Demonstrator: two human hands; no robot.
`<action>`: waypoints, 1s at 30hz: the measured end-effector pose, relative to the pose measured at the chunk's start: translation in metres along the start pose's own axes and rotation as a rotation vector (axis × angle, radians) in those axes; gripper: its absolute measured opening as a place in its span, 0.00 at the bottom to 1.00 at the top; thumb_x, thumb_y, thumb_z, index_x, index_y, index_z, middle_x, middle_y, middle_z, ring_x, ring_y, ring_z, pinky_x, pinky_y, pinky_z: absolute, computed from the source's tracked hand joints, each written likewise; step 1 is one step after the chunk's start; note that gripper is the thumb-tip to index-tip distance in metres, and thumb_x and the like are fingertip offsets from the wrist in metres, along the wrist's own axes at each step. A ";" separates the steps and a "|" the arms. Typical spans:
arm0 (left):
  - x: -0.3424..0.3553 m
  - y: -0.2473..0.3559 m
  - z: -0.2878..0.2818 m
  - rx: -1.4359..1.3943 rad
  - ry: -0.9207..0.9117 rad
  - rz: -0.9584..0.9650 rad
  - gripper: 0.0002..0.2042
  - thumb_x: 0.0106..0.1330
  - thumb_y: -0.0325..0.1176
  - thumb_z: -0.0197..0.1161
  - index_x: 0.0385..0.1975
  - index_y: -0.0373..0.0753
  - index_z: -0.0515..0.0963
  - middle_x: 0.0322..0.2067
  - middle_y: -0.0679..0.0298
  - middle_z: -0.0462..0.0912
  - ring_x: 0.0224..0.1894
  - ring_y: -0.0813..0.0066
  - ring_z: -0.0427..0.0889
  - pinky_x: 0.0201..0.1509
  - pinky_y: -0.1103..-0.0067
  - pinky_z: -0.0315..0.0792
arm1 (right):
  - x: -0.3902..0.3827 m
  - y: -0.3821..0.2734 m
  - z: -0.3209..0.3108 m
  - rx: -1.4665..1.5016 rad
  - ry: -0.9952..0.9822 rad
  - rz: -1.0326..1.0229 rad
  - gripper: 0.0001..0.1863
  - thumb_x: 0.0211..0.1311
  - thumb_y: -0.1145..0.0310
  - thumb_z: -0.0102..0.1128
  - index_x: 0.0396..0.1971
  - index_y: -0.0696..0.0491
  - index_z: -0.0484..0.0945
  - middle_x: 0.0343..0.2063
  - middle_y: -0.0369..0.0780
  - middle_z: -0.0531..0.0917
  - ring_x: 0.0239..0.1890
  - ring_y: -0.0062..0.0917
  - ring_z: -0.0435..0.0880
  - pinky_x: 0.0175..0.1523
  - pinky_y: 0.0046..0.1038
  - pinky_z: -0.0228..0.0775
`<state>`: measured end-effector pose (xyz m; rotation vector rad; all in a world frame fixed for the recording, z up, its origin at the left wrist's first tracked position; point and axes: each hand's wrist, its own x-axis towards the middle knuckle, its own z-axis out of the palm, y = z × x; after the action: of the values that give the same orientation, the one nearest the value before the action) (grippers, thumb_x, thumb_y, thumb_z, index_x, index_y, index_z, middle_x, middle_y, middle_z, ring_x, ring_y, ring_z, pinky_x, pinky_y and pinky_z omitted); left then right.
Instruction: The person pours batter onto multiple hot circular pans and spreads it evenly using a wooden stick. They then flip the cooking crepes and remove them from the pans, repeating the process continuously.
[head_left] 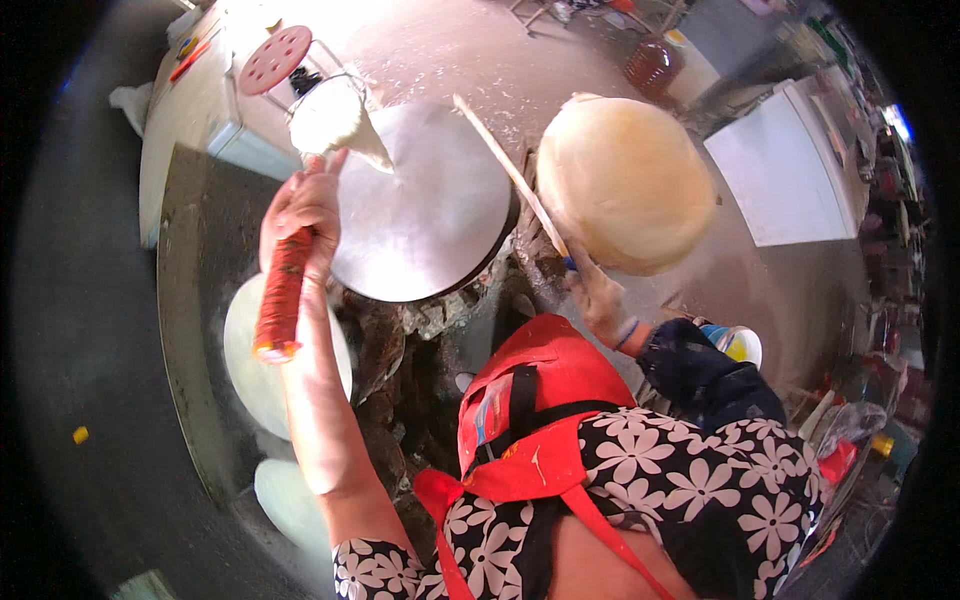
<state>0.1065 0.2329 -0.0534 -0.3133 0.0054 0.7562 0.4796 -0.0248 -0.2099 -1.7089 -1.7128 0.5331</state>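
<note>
My left hand (310, 205) is closed on a red-wrapped handle (282, 295), with a white doughy lump (330, 125) just beyond my fingers, over the far left part of a round metal griddle (420, 230); what carries the lump is hidden. My right hand (595, 300) grips a long pale wooden stick (505, 165), which slants up between the griddle and a tall tan stack of round thin sheets (625, 175). Pale round surfaces (255, 340) lie below and left of the griddle, partly behind my left forearm.
A red round stool (270, 62) stands beyond a white counter edge (240, 145) at upper left. A white box-like unit (780, 170) is at the right. A white bucket (743, 350) is beside my right sleeve. A reddish container (650, 65) stands at the back.
</note>
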 end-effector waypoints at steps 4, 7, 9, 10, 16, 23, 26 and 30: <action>0.080 -0.004 -0.033 0.319 0.275 0.002 0.13 0.81 0.30 0.51 0.56 0.27 0.65 0.26 0.68 0.66 0.20 0.82 0.67 0.18 0.83 0.68 | 0.055 0.009 0.030 -0.008 0.268 -0.101 0.34 0.77 0.67 0.56 0.80 0.47 0.61 0.60 0.59 0.81 0.55 0.55 0.85 0.57 0.48 0.80; 0.115 -0.007 -0.068 0.798 0.555 0.076 0.14 0.79 0.35 0.60 0.51 0.31 0.69 0.25 0.69 0.66 0.19 0.83 0.66 0.18 0.85 0.65 | 0.071 0.007 0.051 0.062 0.131 0.118 0.33 0.77 0.68 0.57 0.79 0.49 0.63 0.65 0.56 0.79 0.61 0.52 0.83 0.62 0.45 0.77; 0.124 -0.008 -0.089 1.109 0.684 0.140 0.11 0.77 0.35 0.60 0.47 0.35 0.71 0.26 0.67 0.70 0.19 0.80 0.69 0.20 0.81 0.68 | 0.076 0.004 0.061 0.111 0.071 0.218 0.32 0.77 0.69 0.57 0.79 0.50 0.64 0.67 0.55 0.77 0.63 0.50 0.82 0.65 0.44 0.76; 0.128 -0.010 -0.096 1.259 0.724 0.168 0.09 0.76 0.35 0.61 0.45 0.36 0.72 0.26 0.66 0.72 0.18 0.79 0.70 0.20 0.80 0.69 | 0.078 0.006 0.067 0.108 0.141 0.158 0.33 0.77 0.69 0.57 0.79 0.50 0.63 0.68 0.55 0.76 0.63 0.50 0.83 0.64 0.43 0.77; 0.139 0.001 -0.114 1.884 0.724 0.252 0.08 0.73 0.33 0.60 0.44 0.35 0.75 0.24 0.64 0.77 0.16 0.74 0.77 0.21 0.70 0.77 | 0.074 -0.024 0.063 0.071 -0.011 0.311 0.35 0.79 0.67 0.55 0.82 0.49 0.57 0.65 0.56 0.78 0.57 0.50 0.85 0.56 0.45 0.81; 0.144 0.016 -0.112 2.453 0.807 0.237 0.17 0.68 0.32 0.61 0.54 0.32 0.77 0.32 0.48 0.87 0.27 0.57 0.89 0.32 0.63 0.82 | 0.052 -0.019 0.078 -0.075 -0.022 0.320 0.36 0.79 0.62 0.54 0.82 0.44 0.55 0.43 0.53 0.86 0.38 0.51 0.88 0.42 0.49 0.81; 0.130 0.054 -0.138 2.643 0.724 0.420 0.17 0.66 0.31 0.62 0.54 0.32 0.77 0.32 0.47 0.87 0.27 0.56 0.89 0.31 0.63 0.82 | 0.065 -0.034 0.086 -0.082 0.044 0.312 0.35 0.79 0.61 0.54 0.82 0.44 0.56 0.42 0.53 0.86 0.37 0.51 0.88 0.42 0.50 0.81; 0.126 0.060 -0.133 2.861 0.689 0.485 0.20 0.65 0.34 0.63 0.56 0.36 0.76 0.38 0.45 0.88 0.39 0.46 0.89 0.44 0.57 0.81 | 0.082 -0.054 0.140 -0.005 0.070 0.344 0.34 0.79 0.62 0.53 0.81 0.46 0.58 0.42 0.54 0.86 0.36 0.51 0.88 0.40 0.49 0.81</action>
<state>0.1720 0.3219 -0.2115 2.2331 1.6803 0.4014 0.3493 0.0745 -0.2581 -2.0150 -1.3778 0.6133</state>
